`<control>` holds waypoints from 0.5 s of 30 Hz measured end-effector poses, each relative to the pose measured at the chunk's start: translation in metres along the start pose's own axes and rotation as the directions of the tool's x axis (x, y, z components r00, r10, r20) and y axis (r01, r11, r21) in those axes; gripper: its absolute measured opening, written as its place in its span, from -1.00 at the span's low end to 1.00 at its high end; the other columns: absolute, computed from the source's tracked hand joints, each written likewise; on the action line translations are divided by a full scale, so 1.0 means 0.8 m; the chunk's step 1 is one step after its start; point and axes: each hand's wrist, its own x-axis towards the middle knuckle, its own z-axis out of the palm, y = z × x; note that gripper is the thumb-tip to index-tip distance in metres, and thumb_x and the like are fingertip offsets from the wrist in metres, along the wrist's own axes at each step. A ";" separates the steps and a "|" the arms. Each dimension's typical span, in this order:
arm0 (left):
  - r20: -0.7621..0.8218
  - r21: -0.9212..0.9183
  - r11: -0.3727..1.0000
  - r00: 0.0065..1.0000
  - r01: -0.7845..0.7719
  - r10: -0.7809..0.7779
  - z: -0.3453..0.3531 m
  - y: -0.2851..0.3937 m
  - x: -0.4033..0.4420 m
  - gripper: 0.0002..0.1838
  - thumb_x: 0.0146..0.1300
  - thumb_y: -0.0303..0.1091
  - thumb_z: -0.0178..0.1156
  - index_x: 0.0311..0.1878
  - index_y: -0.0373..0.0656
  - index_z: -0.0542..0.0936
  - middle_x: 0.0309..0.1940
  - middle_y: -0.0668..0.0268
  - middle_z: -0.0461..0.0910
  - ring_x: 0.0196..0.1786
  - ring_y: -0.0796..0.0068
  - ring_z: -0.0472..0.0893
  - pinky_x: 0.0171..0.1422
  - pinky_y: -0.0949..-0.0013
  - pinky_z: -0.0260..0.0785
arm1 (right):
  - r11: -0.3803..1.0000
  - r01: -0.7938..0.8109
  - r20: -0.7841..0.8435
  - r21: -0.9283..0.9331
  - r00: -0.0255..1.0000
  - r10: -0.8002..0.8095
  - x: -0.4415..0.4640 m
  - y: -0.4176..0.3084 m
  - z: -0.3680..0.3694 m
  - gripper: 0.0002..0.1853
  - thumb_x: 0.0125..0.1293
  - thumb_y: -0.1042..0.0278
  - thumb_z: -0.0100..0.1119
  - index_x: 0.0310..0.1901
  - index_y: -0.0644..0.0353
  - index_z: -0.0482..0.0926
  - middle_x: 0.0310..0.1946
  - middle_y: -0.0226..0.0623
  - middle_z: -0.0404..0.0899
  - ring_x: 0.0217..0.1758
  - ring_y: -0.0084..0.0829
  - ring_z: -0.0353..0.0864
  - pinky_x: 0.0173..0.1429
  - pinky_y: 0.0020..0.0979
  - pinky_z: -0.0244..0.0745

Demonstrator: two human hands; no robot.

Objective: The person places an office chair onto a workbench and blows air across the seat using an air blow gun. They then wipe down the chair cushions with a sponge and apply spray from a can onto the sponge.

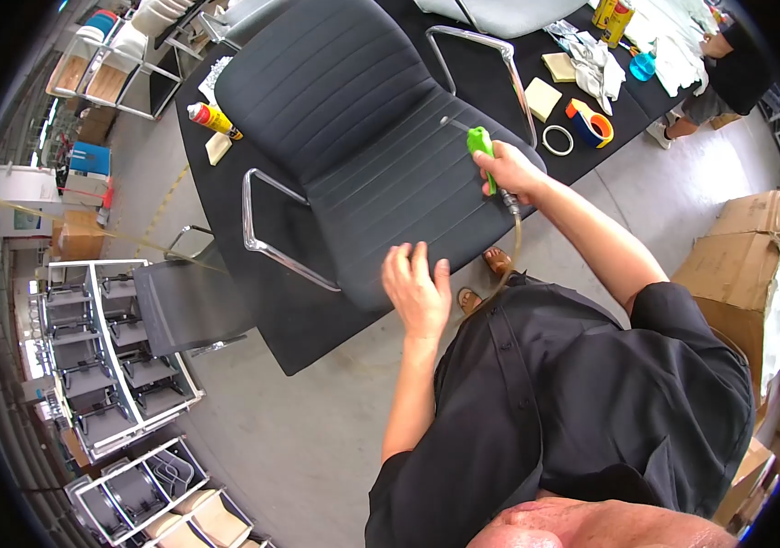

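Observation:
A dark grey ribbed office chair [381,183] with chrome armrests [248,215] lies on a black-covered table [285,333]. My right hand [513,172] is wrapped round a green air blow gun [479,146], its thin nozzle pointing over the seat. A clear hose [515,242] runs from the gun's metal fitting down past my shirt. At the seat's front edge is my left hand [417,288], fingers stretched out and holding nothing. Whether it touches the seat I cannot tell for certain.
A yellow-red spray can [214,120] and a sponge [217,148] stand left of the chair. To its right lie sponges [542,98], a tape dispenser [589,123], a white tape ring [557,140] and rags [595,64]. Another person [737,64] stands at far right, near cardboard boxes [737,265].

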 end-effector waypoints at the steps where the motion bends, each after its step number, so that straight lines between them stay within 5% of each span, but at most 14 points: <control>1: 0.022 0.094 0.995 0.999 0.028 -0.030 0.005 -0.012 -0.004 -0.45 0.36 -0.09 0.30 0.25 -0.30 0.59 0.32 -0.07 0.46 0.47 -0.16 0.33 0.59 -0.18 0.06 | 0.999 -0.005 0.236 -0.050 0.972 0.017 -0.008 -0.007 -0.008 -0.67 0.57 0.13 0.11 -0.08 0.31 0.47 -0.36 -0.31 0.59 -0.50 -0.47 0.68 -0.46 -0.38 0.53; 4: -0.010 0.143 0.989 0.999 0.038 -0.037 0.017 -0.035 -0.019 -0.42 0.37 -0.08 0.27 0.27 -0.37 0.55 0.36 -0.11 0.44 0.52 -0.14 0.31 0.66 -0.21 -0.02 | 0.996 0.024 0.673 -0.086 0.739 0.040 -0.058 -0.048 -0.017 -0.70 0.59 0.19 0.10 -0.07 0.33 0.52 -0.37 -0.33 0.60 -0.48 -0.46 0.69 -0.26 -0.38 0.56; 6: -0.022 0.148 0.988 0.999 0.034 -0.031 0.022 -0.036 -0.019 -0.42 0.37 -0.07 0.27 0.26 -0.37 0.55 0.36 -0.11 0.45 0.51 -0.13 0.33 0.65 -0.20 -0.01 | 0.975 0.163 0.659 -0.151 0.752 -0.024 -0.052 -0.056 -0.021 -0.72 0.58 0.17 0.10 -0.07 0.28 0.50 -0.37 -0.36 0.60 -0.46 -0.52 0.69 -0.35 -0.44 0.44; 8: -0.032 0.155 0.988 0.999 0.028 -0.024 0.025 -0.036 -0.022 -0.42 0.37 -0.07 0.28 0.26 -0.37 0.55 0.35 -0.11 0.46 0.50 -0.12 0.35 0.65 -0.20 0.01 | 0.961 0.161 0.482 -0.226 0.876 -0.033 -0.019 -0.054 -0.013 -0.71 0.56 0.20 0.10 -0.05 0.33 0.53 -0.39 -0.36 0.59 -0.48 -0.52 0.66 -0.30 -0.38 0.51; 12: -0.079 0.172 0.985 0.997 -0.002 0.016 0.030 -0.039 -0.018 -0.44 0.36 -0.07 0.28 0.23 -0.37 0.56 0.33 -0.10 0.48 0.48 -0.12 0.39 0.63 -0.20 0.08 | 0.974 0.112 0.639 -0.199 0.768 0.042 -0.023 -0.061 0.031 -0.69 0.51 0.22 0.16 -0.12 0.40 0.53 -0.41 -0.29 0.58 -0.51 -0.47 0.64 -0.33 -0.32 0.58; 15: -0.094 0.195 0.981 0.995 -0.017 0.036 0.031 -0.036 -0.020 -0.45 0.36 -0.09 0.28 0.22 -0.35 0.56 0.32 -0.10 0.48 0.47 -0.11 0.40 0.61 -0.20 0.10 | 0.968 0.140 0.532 -0.210 0.847 -0.007 0.020 -0.057 0.057 -0.68 0.49 0.24 0.19 -0.17 0.44 0.54 -0.39 -0.24 0.59 -0.52 -0.43 0.64 -0.36 -0.31 0.61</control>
